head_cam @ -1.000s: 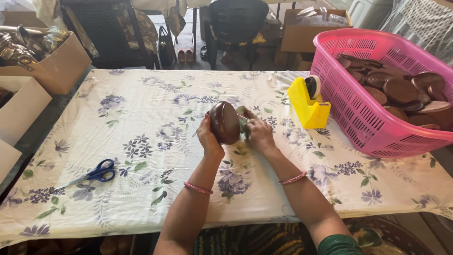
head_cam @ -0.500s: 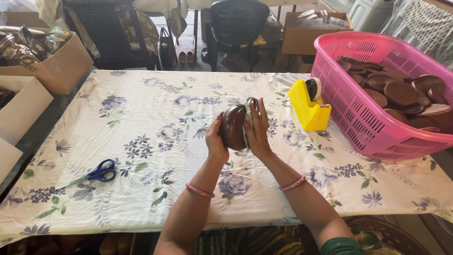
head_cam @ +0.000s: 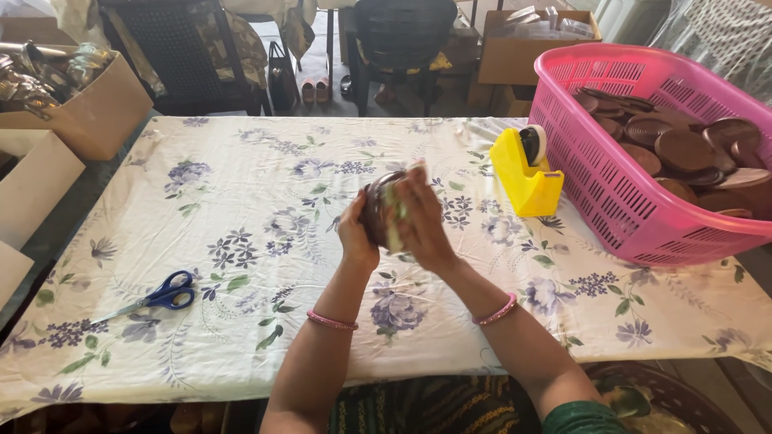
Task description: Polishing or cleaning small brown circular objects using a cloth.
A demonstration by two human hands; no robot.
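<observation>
worktop point(head_cam: 241, 177) under a white cloth with blue flowers fills most of the view; pink basket point(head_cam: 619, 185) at its right edge, holding stacked brown discs point(head_cam: 683, 149); cardboard box point(head_cam: 96, 112) at far left corner, white boxes along the left edge; yellow tape dispenser point(head_cam: 527, 173) just beside the basket's left wall; blue-handled scissors point(head_cam: 157, 296) near the front left edge, well apart from the hands; brown round object point(head_cam: 376, 210) held upright above mid-worktop, dark and glossy, a pale strip across its right face, details blurred; left hand point(head_cam: 358, 237) cups it from the left, fingers wrapped round the back; right hand point(head_cam: 422, 221) presses on its front, fingers point(head_cam: 418, 181) spread over the top; both hands closed on it; pink bangle on each wrist; open cloth left and ahead of the hands, tighter on the right toward dispenser and basket; vs one second ago: object now raised and turned more edge-on, right hand has moved from beside it to over its face; scissors, dispenser, basket unchanged.
</observation>
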